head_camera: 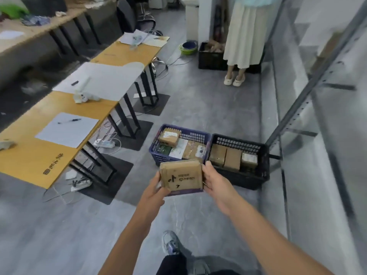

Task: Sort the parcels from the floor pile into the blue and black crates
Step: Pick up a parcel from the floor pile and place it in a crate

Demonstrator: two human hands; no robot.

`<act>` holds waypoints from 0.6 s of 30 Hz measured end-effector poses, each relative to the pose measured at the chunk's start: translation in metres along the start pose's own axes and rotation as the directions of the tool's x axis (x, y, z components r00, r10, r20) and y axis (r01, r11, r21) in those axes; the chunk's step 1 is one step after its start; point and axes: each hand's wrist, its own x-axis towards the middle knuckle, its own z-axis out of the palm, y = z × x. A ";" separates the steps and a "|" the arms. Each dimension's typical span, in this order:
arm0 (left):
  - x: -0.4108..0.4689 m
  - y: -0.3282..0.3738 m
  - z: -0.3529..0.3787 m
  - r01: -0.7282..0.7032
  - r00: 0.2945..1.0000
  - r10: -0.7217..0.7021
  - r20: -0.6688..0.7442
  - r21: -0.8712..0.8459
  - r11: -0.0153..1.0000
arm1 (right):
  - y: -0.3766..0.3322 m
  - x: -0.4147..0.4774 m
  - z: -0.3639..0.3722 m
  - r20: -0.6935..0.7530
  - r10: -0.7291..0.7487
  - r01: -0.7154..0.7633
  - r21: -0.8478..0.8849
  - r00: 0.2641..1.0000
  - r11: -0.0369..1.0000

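Note:
I hold a brown cardboard parcel (181,176) with black print and a purple lower edge out in front of me, over the floor just short of the crates. My left hand (154,190) grips its left side and my right hand (215,184) grips its right side. Beyond it the blue crate (195,135) stands on the floor with several parcels inside, one small box resting on top at its far left. The black crate (265,161) sits touching the blue one on the right and holds three brown boxes in a row. The floor pile is out of view.
Wooden tables (37,161) with papers and a pen run along the left, cables and power strips (81,185) under them. A person in a white skirt (245,36) stands at the back beside another black crate (210,58). A metal shelf frame (309,92) lines the right. My shoe (170,243) is below.

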 end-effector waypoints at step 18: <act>0.232 0.092 0.112 0.082 0.859 -0.179 0.480 0.217 0.973 | -0.035 0.124 -0.127 -0.403 0.140 -0.050 0.225 0.904 0.973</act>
